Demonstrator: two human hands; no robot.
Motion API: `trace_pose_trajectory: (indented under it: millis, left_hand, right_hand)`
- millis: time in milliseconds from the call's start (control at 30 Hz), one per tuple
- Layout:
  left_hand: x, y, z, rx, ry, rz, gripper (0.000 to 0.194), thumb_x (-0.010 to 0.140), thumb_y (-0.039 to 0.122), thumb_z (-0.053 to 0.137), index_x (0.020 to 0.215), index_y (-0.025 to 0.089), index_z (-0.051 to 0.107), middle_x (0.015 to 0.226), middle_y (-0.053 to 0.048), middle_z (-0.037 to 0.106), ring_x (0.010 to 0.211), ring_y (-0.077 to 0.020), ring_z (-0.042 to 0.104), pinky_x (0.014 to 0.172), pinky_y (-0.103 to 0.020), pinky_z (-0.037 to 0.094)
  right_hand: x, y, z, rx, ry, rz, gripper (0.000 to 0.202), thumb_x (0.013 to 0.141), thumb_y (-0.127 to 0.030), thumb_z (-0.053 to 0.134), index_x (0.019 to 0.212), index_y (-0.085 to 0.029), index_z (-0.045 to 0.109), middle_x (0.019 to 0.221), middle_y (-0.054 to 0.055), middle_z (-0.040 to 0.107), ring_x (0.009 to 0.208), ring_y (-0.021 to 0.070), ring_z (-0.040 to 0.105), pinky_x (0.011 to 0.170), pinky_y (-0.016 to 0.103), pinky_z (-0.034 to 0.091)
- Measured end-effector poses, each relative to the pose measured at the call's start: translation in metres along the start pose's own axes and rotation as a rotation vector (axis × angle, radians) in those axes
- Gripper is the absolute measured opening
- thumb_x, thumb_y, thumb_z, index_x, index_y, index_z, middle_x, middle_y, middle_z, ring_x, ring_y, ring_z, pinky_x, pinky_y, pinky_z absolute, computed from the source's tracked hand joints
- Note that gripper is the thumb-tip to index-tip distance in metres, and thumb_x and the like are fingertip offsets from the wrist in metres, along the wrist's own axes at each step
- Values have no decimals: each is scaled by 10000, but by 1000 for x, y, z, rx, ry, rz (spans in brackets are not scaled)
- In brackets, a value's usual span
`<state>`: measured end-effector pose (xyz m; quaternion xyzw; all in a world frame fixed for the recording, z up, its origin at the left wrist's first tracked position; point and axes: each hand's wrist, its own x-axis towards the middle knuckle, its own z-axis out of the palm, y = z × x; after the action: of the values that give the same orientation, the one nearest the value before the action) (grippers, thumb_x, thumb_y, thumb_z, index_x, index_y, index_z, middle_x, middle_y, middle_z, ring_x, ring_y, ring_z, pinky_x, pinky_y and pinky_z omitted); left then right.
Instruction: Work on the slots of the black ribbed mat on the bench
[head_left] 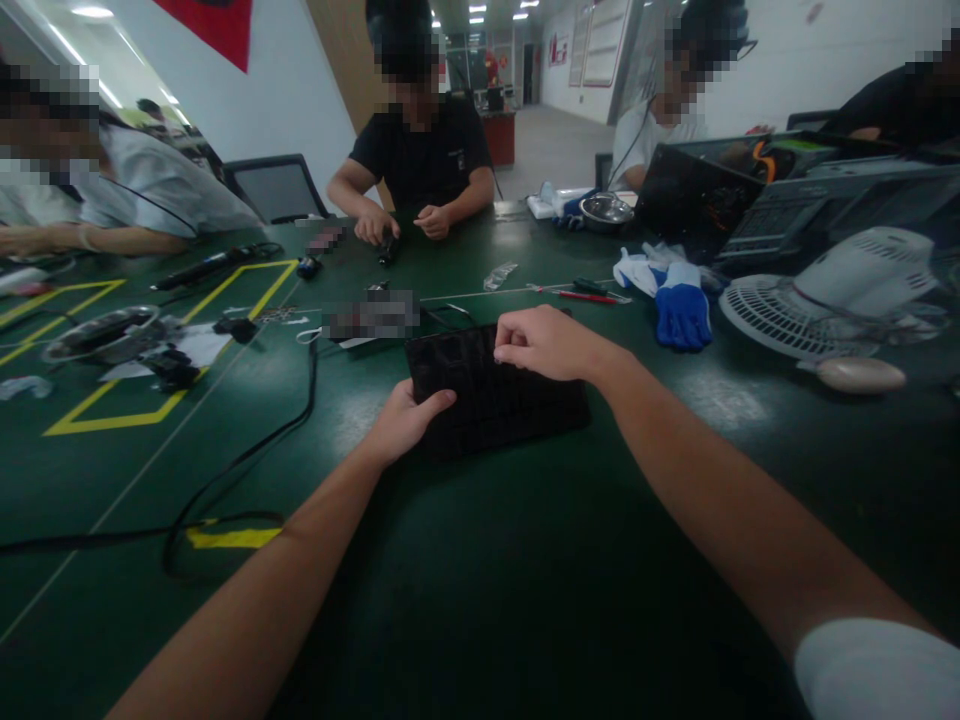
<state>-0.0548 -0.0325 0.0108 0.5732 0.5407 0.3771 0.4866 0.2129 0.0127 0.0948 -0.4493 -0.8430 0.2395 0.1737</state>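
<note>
A flat black rectangular panel (510, 405) with raised shapes on its face lies low over the table in front of me, slightly tilted. My left hand (411, 415) is closed on its left edge, thumb on top and fingers hidden beneath. Above the panel's upper middle is my right hand (536, 342), its fingers curled together in a pinch. Whatever those fingertips hold, if anything, is too small or hidden to make out. Just beyond the panel is a partly blurred flat item (371, 318).
Right of me lie blue-and-white gloves (682, 305) and a white fan (806, 290). A red screwdriver-like tool (589, 296) rests beyond the panel. A black cable (247, 455) curves across the left side, near a round metal-rimmed part (109, 332). Several people sit around the green table (480, 580).
</note>
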Motion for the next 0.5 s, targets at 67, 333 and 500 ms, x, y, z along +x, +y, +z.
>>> trace_pose_trajectory:
  millis: [67, 333, 500]
  left_hand:
    - [0, -1, 0, -4, 1, 2, 468, 754, 542, 879, 1027, 178, 771, 1039, -98, 845, 926, -304, 796, 855, -440, 658]
    - [1, -3, -1, -18, 2, 14, 478, 765, 542, 886, 1054, 175, 781, 1057, -109, 846, 943, -311, 792, 859, -449, 653]
    - [1, -2, 0, -7, -5, -2, 490, 759, 561, 876, 1047, 174, 789, 1030, -102, 846, 931, -312, 794, 850, -442, 654]
  right_hand:
    - [0, 0, 0, 9, -1, -6, 62, 1010, -188, 712, 952, -182, 732, 806, 21, 762, 758, 160, 676, 750, 308, 428]
    - [0, 1, -1, 18, 0, -4, 57, 953, -127, 716, 951, -179, 741, 816, 23, 775, 766, 160, 687, 752, 299, 448]
    - [1, 3, 0, 29, 15, -14, 53, 930, -135, 732, 940, -185, 748, 797, 9, 763, 742, 153, 673, 753, 298, 453]
